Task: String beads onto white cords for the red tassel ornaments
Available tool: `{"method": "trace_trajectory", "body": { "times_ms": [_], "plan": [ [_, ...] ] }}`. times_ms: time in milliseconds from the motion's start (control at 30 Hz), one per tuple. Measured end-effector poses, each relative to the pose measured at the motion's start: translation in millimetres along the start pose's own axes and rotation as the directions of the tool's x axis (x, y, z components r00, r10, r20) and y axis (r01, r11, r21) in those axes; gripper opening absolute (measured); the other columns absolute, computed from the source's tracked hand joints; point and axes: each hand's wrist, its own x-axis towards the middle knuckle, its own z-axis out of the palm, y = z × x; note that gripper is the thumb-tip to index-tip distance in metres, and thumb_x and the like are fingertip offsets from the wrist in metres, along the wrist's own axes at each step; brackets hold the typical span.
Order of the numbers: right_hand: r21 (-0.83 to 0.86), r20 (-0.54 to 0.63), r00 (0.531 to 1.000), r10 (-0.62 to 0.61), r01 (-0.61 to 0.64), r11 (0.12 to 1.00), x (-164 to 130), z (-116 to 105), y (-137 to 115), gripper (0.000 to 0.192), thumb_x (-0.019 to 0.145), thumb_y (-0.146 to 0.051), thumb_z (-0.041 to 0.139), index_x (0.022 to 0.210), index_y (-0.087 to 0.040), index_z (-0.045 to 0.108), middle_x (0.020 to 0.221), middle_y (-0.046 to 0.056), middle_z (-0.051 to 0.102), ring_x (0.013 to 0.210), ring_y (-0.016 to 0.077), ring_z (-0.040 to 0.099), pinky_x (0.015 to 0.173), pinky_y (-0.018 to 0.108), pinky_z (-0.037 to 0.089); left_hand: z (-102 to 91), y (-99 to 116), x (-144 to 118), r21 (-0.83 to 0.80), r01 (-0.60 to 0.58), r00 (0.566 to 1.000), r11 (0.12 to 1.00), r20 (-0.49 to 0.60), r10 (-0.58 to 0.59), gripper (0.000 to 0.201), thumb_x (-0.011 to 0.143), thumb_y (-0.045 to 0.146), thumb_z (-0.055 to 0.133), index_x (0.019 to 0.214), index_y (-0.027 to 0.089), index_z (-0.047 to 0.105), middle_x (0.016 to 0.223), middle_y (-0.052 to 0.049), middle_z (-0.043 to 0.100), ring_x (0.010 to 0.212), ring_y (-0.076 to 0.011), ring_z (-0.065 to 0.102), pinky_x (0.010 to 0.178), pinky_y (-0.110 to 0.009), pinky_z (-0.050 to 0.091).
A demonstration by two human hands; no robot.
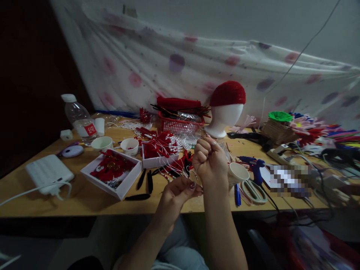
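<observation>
My left hand (pixel 178 193) is over the table's front part, thumb and fingertips pinched together. Just above and to its right, my right hand (pixel 209 159) is raised in a closed fist, with its thumb side up. A thin, curved, light-coloured strand (pixel 194 175) shows faintly between the hands; its kind is too small to tell, and what the right fingers hold is hidden. Behind them lie red and black trimmings and a white box (pixel 160 162) of red pieces with white bead strings. A paper cup (pixel 238 173) stands right beside my right wrist.
An open white box (pixel 131 182) of red ornaments and several black, leaf-shaped pieces (pixel 150 182) lie left. Behind are a red basket (pixel 180 124) and a foam head (pixel 226 116) with a red cap. Right are scissors (pixel 254 192), a blue glue gun (pixel 256 170) and cables.
</observation>
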Motion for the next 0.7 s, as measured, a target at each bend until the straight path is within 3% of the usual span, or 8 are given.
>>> {"method": "trace_trajectory", "body": {
  "times_ms": [133,233,333,400,467,567,700],
  "plan": [
    [-0.027,0.015,1.0,0.006,-0.005,1.0,-1.4,3.8,0.5,0.045,0.096,-0.01,0.046,0.066,-0.026,0.016,0.057,-0.012,0.015,0.044,0.007,0.01,0.034,0.017,0.012,-7.2,-2.6,-1.2,0.042,0.01,0.999,0.999,0.042,-0.011,0.032,0.066,0.046,0.091,0.073,0.017,0.078,0.078,-0.005,0.078,0.078,-0.0192,0.072,0.083,-0.032,0.057],
    [-0.035,0.021,1.0,0.007,-0.006,0.999,-2.2,7.5,-0.6,0.044,0.095,-0.01,0.045,0.066,-0.026,0.017,0.057,-0.012,0.014,0.044,0.007,0.01,0.034,0.018,0.011,-22.3,-4.8,-1.5,0.166,0.014,0.999,0.986,-0.034,-0.008,0.046,0.072,0.06,0.081,0.074,0.015,0.077,0.081,-0.01,0.078,0.076,-0.0228,0.072,0.079,-0.035,0.057],
    [-0.043,0.022,1.0,0.015,-0.014,0.999,-3.1,10.3,-1.4,0.044,0.096,-0.011,0.044,0.065,-0.026,0.017,0.057,-0.012,0.014,0.044,0.007,0.011,0.034,0.018,0.011,-35.7,2.4,-3.5,0.251,-0.033,0.989,0.968,-0.129,0.067,0.05,0.075,0.065,0.075,0.08,0.015,0.077,0.083,-0.01,0.077,0.074,-0.0215,0.07,0.079,-0.033,0.054],
    [-0.047,0.02,0.999,0.026,-0.025,0.999,-3.4,11.1,-0.8,0.044,0.096,-0.012,0.044,0.064,-0.026,0.018,0.057,-0.011,0.014,0.043,0.0071,0.011,0.034,0.018,0.012,-36.7,13.8,-5.5,0.345,-0.111,0.977,0.932,-0.135,0.166,0.042,0.079,0.057,0.076,0.095,0.018,0.077,0.101,-0.009,0.077,0.09,-0.0222,0.07,0.086,-0.031,0.05],
    [-0.048,0.017,0.999,0.034,-0.033,0.998,-3.5,11.2,1.1,0.043,0.097,-0.012,0.044,0.063,-0.026,0.02,0.056,-0.011,0.015,0.043,0.0072,0.012,0.034,0.018,0.013,-30.4,26.6,-6.0,0.536,-0.241,0.944,0.809,-0.063,0.323,0.036,0.085,0.049,0.072,0.109,0.022,0.074,0.116,-0.009,0.074,0.102,-0.0238,0.067,0.091,-0.031,0.048],
    [-0.051,0.012,0.999,0.044,-0.043,0.998,-3.6,10.6,5.1,0.043,0.098,-0.013,0.044,0.063,-0.026,0.022,0.055,-0.012,0.016,0.043,0.0073,0.012,0.033,0.017,0.014,-14.9,37.8,-1.6,0.664,-0.335,0.932,0.668,0.13,0.338,0.023,0.088,0.04,0.07,0.102,0.023,0.076,0.107,-0.007,0.075,0.101,-0.0246,0.066,0.09,-0.03,0.047],
    [-0.064,0.006,0.999,0.051,-0.051,0.997,-3.5,8.1,7.0,0.041,0.1,-0.014,0.042,0.064,-0.025,0.025,0.054,-0.012,0.019,0.043,0.0073,0.014,0.034,0.017,0.014,-4.8,30.9,4.8,0.655,-0.349,0.937,0.67,0.234,0.259,0.021,0.092,0.036,0.065,0.082,0.022,0.077,0.082,-0.004,0.075,0.082,-0.0224,0.066,0.079,-0.029,0.046]
  ]
}}
